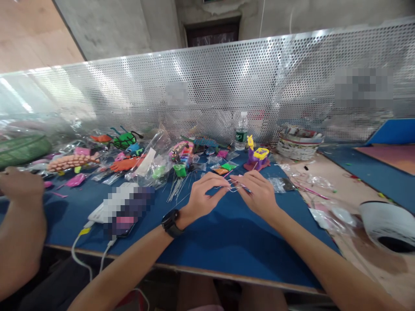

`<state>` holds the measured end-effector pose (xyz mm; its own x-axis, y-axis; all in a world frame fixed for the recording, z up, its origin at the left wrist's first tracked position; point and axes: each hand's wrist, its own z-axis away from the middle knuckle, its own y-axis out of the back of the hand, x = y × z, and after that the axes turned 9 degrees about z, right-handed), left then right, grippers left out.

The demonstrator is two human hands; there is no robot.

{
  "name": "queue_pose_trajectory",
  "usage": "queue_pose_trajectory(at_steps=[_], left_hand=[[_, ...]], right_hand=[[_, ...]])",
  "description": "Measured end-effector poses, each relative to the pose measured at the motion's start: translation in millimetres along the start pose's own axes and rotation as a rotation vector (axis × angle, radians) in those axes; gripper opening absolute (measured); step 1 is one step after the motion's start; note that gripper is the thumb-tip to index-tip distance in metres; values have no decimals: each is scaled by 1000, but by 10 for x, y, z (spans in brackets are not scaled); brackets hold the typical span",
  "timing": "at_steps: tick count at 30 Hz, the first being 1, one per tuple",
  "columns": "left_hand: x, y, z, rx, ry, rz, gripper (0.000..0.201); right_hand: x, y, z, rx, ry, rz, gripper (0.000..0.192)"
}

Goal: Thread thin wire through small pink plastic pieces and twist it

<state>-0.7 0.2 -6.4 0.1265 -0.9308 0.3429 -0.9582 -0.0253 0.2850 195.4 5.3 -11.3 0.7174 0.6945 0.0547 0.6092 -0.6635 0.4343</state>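
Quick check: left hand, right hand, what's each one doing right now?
Left hand: fingers pinched shut on the thin wire.
Right hand: fingers pinched shut on the same wire.

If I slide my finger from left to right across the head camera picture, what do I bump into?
Another person's arm → covered phone → black wristwatch → left hand → thin wire pinched between both hands → right hand → white round object.

No lettering is legible, even on the water bottle (pixel 241 131).
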Motion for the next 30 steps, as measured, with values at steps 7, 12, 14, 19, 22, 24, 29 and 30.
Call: queue_pose_trajectory(at_steps=[7, 12, 14, 19, 22, 24, 29, 30], left_hand=[[28, 11, -19, -92, 27, 40, 5], [36, 11, -22, -103, 52, 48, 7], [35, 9, -24, -94, 39, 28, 7], [38, 2, -38, -129, 109, 63, 6], [30, -3, -43, -163, 193, 124, 5], [12, -3, -39, -174, 223, 146, 6], [-69, 38, -24, -200, 163, 116, 8], [-87, 52, -24, -217, 144, 113, 9]], right_hand=[[26, -20, 16, 16, 28, -21, 30], [40, -33, 40, -9, 7, -1, 32], [39, -30, 42, -14, 5, 17, 31], [33, -23, 36, -13, 3, 52, 28], [32, -20, 28, -36, -7, 65, 27], [28, -17, 19, -48, -11, 76, 25], [18, -9, 1, -70, 8, 110, 20], [21, -9, 1, -75, 17, 117, 20]])
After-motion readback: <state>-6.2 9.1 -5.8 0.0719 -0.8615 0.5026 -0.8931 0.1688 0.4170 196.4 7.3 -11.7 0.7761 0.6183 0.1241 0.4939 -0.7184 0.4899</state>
